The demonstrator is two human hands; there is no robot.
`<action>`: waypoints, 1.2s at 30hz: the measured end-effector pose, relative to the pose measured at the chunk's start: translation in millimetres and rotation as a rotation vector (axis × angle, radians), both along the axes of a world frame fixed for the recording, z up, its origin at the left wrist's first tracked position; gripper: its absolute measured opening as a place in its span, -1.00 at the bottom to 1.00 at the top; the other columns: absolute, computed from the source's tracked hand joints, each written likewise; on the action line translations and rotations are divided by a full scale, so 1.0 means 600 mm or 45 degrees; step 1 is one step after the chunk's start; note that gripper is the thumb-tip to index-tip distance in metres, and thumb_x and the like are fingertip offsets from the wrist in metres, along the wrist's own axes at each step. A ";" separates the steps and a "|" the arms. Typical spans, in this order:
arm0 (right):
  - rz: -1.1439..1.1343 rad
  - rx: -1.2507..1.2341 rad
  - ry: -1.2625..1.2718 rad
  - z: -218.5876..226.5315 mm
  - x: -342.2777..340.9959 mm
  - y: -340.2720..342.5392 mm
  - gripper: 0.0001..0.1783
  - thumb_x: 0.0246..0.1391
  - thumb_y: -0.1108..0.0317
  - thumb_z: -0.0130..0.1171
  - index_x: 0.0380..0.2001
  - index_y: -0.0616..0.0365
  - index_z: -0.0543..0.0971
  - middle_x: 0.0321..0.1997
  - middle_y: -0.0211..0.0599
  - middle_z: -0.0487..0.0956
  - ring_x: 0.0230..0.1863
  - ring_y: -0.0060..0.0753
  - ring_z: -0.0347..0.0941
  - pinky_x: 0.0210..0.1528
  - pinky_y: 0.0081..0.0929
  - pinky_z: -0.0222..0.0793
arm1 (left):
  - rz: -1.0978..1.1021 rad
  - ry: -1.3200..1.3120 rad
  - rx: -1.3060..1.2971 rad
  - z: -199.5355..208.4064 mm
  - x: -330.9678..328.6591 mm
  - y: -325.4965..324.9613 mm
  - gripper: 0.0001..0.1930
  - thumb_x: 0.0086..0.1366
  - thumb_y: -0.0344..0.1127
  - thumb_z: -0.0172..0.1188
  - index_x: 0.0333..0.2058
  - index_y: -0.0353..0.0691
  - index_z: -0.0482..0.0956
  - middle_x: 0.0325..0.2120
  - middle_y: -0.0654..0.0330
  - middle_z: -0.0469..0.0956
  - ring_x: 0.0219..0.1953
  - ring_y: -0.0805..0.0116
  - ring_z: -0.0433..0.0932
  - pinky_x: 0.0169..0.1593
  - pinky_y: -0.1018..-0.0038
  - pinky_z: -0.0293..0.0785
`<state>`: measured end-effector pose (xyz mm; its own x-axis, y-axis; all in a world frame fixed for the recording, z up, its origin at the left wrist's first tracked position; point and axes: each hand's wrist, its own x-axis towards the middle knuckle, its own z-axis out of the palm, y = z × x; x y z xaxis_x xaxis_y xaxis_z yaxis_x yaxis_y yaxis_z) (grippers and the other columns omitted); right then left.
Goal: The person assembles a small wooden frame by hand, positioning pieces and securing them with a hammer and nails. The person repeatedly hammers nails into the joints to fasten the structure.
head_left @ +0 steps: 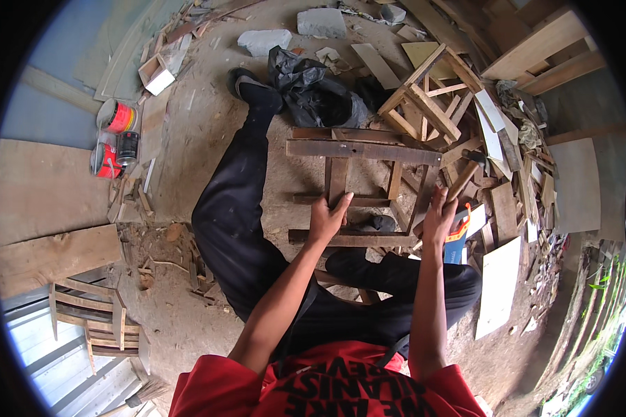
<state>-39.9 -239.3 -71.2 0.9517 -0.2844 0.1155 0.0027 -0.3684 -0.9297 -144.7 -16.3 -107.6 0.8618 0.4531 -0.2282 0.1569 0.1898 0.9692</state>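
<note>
A dark wooden frame (362,149) of nailed slats stands between my legs. My left hand (329,217) is closed around one of its inner slats, thumb pointing up along the wood. My right hand (438,215) grips a hammer (460,182) by its wooden handle, beside the frame's right end. The hammer's dark head points up and away to the right. Close to my right hand, a blue container with an orange rim (455,247) is partly covered by the hand and forearm.
Scrap boards (504,212) pile up along the right, with another wooden frame (424,97) on top. A black plastic bag (320,94) lies by my outstretched foot. Two pale blocks (321,23) sit at the far end. Red and black cans (117,116) stand at the left.
</note>
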 end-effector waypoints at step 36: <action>0.073 -0.026 0.080 -0.051 -0.040 -0.014 -0.63 0.35 0.10 0.02 -0.25 0.26 0.42 -0.54 -0.32 0.42 -0.51 -0.46 0.31 -0.44 -0.39 0.26 | 0.100 -0.024 0.236 -0.006 -0.011 -0.018 -0.64 0.26 -0.13 0.34 -0.48 -0.34 0.52 -0.74 0.26 0.49 -0.74 0.49 0.46 -0.65 0.45 0.33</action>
